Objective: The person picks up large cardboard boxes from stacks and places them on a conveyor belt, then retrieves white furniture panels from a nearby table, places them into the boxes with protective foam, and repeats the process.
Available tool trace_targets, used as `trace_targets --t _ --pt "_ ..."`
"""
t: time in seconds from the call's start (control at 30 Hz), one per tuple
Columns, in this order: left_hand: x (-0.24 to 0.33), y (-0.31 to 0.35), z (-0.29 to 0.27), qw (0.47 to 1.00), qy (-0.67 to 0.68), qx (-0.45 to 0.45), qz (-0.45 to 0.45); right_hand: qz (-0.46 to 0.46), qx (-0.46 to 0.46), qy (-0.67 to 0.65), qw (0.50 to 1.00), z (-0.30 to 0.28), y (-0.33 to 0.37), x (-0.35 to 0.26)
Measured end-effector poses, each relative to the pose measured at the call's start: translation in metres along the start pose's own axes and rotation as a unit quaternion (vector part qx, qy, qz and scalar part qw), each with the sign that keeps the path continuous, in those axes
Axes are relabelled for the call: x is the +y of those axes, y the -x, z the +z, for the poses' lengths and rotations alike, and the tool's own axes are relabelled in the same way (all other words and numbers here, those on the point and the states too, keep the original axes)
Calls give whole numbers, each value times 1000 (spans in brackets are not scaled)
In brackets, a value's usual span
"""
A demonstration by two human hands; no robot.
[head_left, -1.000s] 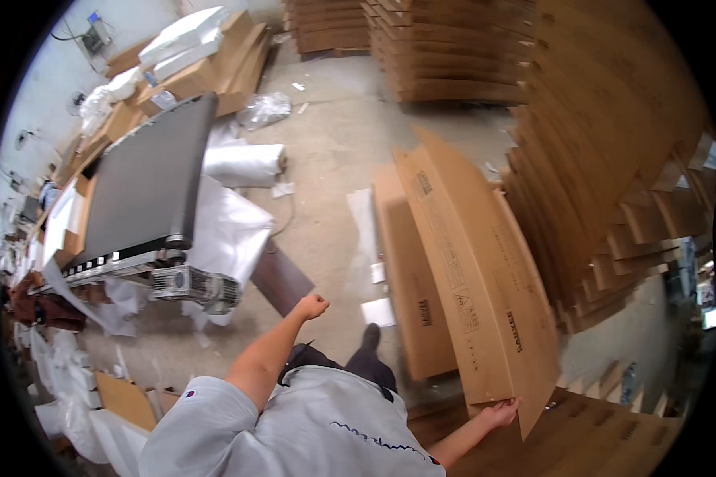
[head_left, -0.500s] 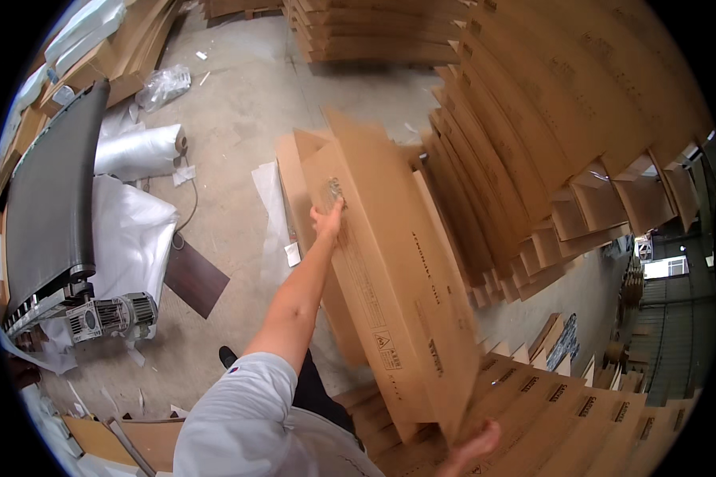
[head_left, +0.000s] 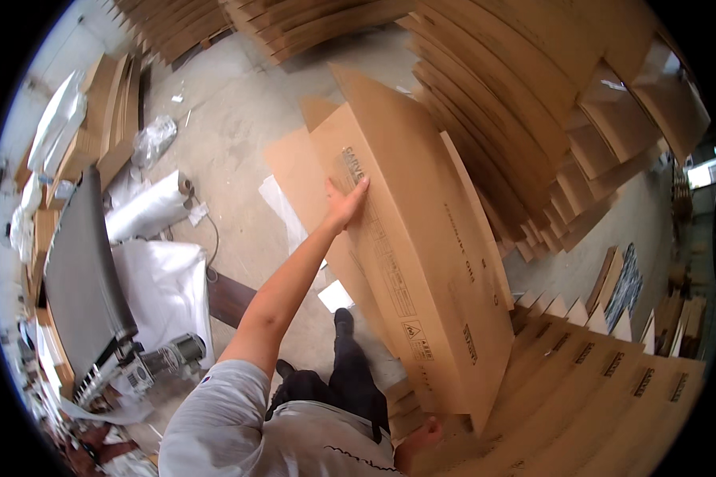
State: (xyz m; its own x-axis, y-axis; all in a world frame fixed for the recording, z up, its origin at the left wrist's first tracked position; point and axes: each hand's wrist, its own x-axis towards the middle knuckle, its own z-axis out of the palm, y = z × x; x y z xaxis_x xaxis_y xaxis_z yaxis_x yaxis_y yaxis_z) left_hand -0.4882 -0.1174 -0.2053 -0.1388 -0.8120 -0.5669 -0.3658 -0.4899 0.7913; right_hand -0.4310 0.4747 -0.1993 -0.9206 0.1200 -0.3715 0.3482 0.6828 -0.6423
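In the head view, the left hand (head_left: 346, 207) is lying spread wide against the carton's (head_left: 429, 230) side, probably steadying its long body; the right hand (head_left: 426, 433) is showing near its lower end, its grip impossible to tell; the carton is extending right of the legs (head_left: 352, 374), overlapping another box (head_left: 293, 163); a stack (head_left: 493, 87) is crowding its right, the conveyor (head_left: 87, 278) sitting well apart leftward

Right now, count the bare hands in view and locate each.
2: the left hand against the long cardboard carton; the right hand near its lower end.
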Motion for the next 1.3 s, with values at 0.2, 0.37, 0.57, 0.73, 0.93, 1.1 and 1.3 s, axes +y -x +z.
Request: trace_targets --t 0.2,0.37,0.57,0.73,0.93,1.1,1.3 --pt "15 13 11 997 -38 -68 -27 24 110 -296 948 12 -71 -77" --pt "9 -51 24 909 -243 176 290 170 144 -351 910 -1 -120 -45" --pt "115 -129 16 934 -248 76 247 238 208 -297 901 -4 -138 -69" --pt "126 -88 -13 910 -263 126 294 95 194 -154 964 -29 -146 28" --pt "215 31 -176 863 -257 293 323 10 94 -212 973 18 -125 -64" --pt "253 176 -388 845 -95 387 357 -74 -101 -346 930 85 -108 -162" --pt "139 403 -592 666 70 597 441 -110 -415 -509 746 216 -50 -342"
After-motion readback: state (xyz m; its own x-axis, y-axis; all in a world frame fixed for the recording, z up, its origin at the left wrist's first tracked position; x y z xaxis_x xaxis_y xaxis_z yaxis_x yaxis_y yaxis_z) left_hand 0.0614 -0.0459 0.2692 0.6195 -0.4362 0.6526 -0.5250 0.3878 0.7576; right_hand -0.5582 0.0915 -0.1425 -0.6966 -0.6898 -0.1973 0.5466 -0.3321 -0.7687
